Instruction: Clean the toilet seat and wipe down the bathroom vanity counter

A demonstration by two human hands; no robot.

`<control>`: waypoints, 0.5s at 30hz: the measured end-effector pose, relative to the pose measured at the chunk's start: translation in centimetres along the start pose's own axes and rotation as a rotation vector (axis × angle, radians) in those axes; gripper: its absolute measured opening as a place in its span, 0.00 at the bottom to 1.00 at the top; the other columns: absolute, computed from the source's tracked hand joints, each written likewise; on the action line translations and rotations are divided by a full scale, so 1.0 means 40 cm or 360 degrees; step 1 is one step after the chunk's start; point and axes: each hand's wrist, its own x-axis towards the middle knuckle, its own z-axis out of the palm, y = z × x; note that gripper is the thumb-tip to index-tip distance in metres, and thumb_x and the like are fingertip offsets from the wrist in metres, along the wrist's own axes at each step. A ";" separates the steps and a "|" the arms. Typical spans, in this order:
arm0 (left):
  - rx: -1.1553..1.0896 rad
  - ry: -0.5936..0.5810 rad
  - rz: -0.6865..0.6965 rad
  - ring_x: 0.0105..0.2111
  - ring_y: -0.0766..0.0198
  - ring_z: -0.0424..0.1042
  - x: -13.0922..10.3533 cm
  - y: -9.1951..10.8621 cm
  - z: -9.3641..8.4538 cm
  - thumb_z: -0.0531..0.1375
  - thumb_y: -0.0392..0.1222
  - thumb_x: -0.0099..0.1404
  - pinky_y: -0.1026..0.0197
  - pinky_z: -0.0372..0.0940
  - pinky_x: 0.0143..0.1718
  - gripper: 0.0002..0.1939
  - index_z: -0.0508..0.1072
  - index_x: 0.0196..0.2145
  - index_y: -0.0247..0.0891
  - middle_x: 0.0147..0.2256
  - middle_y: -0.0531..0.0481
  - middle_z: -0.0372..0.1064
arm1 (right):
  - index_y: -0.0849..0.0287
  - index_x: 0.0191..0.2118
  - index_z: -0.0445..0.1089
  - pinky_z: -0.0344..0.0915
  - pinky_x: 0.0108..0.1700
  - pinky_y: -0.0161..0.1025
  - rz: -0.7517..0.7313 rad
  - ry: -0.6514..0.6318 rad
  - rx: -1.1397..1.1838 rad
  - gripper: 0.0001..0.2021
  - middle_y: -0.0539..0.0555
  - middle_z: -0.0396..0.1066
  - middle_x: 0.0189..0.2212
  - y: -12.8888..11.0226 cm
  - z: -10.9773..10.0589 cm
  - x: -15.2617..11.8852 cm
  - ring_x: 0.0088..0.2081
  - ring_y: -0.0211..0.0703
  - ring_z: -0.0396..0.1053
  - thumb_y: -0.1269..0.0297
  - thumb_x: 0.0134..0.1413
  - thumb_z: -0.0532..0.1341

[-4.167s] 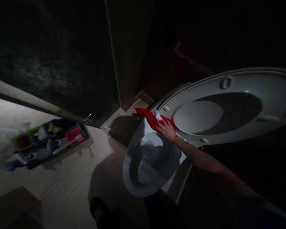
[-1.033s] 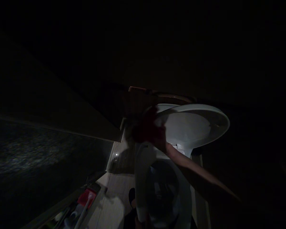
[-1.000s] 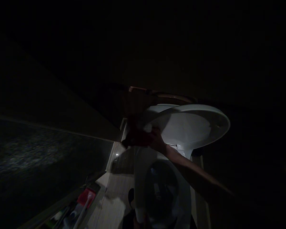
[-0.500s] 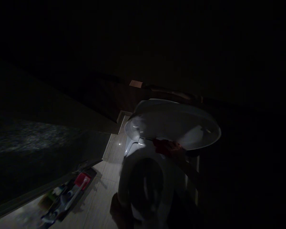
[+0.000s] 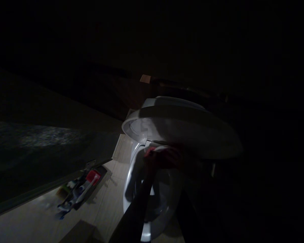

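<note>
A white toilet bowl stands in near darkness with its lid raised behind it. At the back of the bowl, close to the lid hinge, lies a red cloth. My left hand reaches up over the bowl and is closed on the cloth's left part; its forearm crosses the bowl's opening. My right hand is a dim shape at the cloth's right end, its fingers seeming to be wrapped on it. Deep shadow hides most of that hand and its arm.
On the pale tiled floor to the left sits a dark caddy with a red item, a brush-like handle and several bottles. A dark glass-like panel runs along the left. A brown flat-topped object shows at the lower edge.
My left hand has left the bowl's front left rim and moved up to the cloth. The cloth has shifted left along the back of the bowl. The view has shifted slightly.
</note>
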 end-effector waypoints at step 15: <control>0.1680 -0.0493 0.1070 0.52 0.53 0.69 0.178 -0.086 -0.002 0.49 0.38 0.74 0.45 0.53 0.65 0.15 0.74 0.44 0.32 0.47 0.40 0.74 | 0.63 0.63 0.63 0.58 0.56 0.57 0.0633 -0.0598 0.0279 0.25 0.64 0.62 0.61 -0.059 0.136 0.170 0.55 0.61 0.59 0.57 0.65 0.58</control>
